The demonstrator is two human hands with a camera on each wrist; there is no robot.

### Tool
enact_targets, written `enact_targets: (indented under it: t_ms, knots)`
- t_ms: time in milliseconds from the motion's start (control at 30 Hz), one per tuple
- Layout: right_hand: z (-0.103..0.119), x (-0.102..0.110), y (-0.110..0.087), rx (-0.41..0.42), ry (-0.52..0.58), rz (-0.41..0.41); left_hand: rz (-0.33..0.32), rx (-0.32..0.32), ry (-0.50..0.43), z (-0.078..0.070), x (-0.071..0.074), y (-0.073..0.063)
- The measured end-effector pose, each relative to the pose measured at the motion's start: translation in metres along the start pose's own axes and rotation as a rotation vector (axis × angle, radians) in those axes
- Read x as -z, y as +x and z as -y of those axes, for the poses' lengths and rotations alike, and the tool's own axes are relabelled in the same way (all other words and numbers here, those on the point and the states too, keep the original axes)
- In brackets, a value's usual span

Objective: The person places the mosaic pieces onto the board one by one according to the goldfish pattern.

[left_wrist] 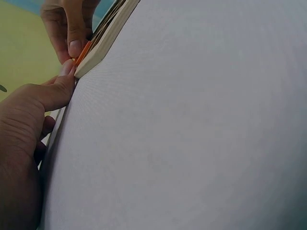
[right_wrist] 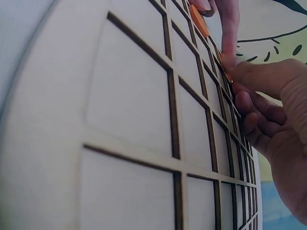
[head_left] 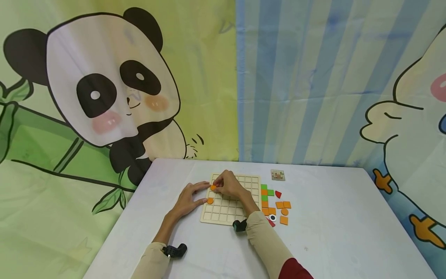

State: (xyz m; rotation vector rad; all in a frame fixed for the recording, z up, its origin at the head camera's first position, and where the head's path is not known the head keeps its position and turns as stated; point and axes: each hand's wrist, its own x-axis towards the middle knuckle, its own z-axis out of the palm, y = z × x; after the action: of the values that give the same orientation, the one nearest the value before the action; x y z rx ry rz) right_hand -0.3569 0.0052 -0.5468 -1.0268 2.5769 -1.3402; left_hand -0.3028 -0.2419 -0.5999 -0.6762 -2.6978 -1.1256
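A pale wooden grid board (head_left: 223, 217) lies on the white table. Over its upper left part, my right hand (head_left: 228, 185) pinches a small orange tile (head_left: 213, 187) between thumb and fingers; the fingers hide part of its shape. My left hand (head_left: 187, 200) is at the board's left edge, its fingers stretched toward that tile. Its thumb touches the edge beside a round orange piece (head_left: 210, 200) on the board. In the right wrist view this round piece (right_wrist: 199, 21) sits in the grid near the left thumb.
Along the board's right side lie green tiles (head_left: 270, 192), orange tiles (head_left: 283, 220), a red piece (head_left: 278, 194) and a white disc with a black centre (head_left: 273, 218). A small patterned card (head_left: 278, 175) lies farther back. Printed curtains stand behind the table.
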Motion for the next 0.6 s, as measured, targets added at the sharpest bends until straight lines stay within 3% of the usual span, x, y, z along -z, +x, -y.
enact_targets:
  t_ms: [600]
  knots:
    - [-0.0009,-0.0043,0.0013,-0.02,-0.042,-0.017,0.01,0.011,0.008,-0.0028,0.0015,0.0008]
